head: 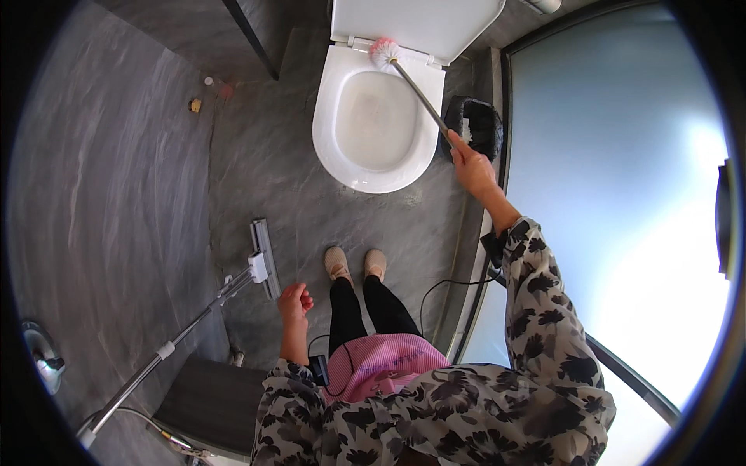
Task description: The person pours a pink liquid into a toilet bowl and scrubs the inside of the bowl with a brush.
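My right hand grips the metal handle of a toilet brush. The brush's round pink and white bristle head is at the rear of the toilet seat, close to the hinges. Behind it the toilet lid stands raised, and the bowl lies in full view below the brush. My left hand hangs at my left side with its fingers curled and nothing seen in them. Just beyond it is the grey head of a squeeze mop.
A black-lined waste bin holding some white paper stands right of the toilet. The mop's metal pole slants along the left wall. A frosted glass door is at right, a dark cabinet at lower left. A black cable hangs by my right arm.
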The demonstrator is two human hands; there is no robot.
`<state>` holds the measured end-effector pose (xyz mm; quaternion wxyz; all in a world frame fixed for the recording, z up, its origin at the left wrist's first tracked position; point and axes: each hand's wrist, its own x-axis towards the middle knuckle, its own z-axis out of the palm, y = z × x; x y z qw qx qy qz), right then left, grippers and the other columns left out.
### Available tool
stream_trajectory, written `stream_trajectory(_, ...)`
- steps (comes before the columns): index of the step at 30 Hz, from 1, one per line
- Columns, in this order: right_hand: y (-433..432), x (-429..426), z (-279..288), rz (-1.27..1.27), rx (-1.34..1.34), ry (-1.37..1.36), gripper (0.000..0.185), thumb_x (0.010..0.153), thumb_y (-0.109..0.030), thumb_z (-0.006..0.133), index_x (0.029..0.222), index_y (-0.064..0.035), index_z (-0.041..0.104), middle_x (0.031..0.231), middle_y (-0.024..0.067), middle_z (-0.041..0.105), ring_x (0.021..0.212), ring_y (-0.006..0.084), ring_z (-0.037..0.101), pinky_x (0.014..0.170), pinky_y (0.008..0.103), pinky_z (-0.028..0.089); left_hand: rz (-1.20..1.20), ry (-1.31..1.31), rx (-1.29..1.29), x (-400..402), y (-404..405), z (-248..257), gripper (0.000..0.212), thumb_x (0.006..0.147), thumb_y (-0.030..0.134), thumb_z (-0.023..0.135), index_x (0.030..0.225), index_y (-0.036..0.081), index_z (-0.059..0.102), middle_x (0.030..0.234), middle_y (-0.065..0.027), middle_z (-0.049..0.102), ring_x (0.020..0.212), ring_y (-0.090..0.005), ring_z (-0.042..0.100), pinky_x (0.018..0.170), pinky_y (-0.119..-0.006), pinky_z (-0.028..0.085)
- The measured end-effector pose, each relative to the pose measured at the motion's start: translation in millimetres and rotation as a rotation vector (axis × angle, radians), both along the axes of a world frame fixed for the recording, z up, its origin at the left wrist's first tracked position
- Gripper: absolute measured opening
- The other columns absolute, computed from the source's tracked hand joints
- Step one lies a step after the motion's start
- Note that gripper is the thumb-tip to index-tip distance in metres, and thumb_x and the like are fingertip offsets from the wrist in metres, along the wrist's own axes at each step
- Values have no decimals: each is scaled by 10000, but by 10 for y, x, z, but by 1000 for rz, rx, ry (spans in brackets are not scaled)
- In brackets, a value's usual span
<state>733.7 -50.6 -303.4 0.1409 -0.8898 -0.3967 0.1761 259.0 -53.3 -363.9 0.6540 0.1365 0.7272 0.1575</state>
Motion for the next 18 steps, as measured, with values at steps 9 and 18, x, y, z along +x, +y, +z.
stream_trajectory(9, -1623, -692, -147, -376, 141, 447, 415, 878, -109, 430, 1291, -79, 402, 995, 86, 515, 895, 154, 491, 738, 253, 393, -1, -47, -5, -164, -66, -201, 80, 789, 172, 610, 818, 103, 582, 643, 2, 553, 495, -121, 534, 454, -267, 449)
stream_trajectory(18, -1743, -1670, 417, -174, 82, 491, 411, 863, -108, 482, 1272, -113, 438, 971, 119, 582, 830, 161, 549, 705, 256, 445, 2, -71, -36, -64, -113, -77, 82, 795, 146, 600, 826, 74, 579, 633, -14, 544, 482, -122, 526, 432, -260, 445)
